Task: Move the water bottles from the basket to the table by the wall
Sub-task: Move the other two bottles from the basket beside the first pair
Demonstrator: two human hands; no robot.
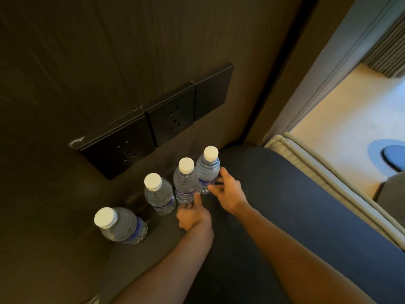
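Observation:
Several clear water bottles with white caps and blue labels stand in a row on the dark round table against the wall. My left hand is wrapped around the base of the second bottle from the right. My right hand holds the lower part of the rightmost bottle, thumb on its right side and fingers at its front. Two more bottles stand untouched to the left. The basket is out of view.
A black panel of wall sockets sits on the dark wooden wall just behind the bottles. To the right of the table are a padded cushion edge, a light floor and a blue round object.

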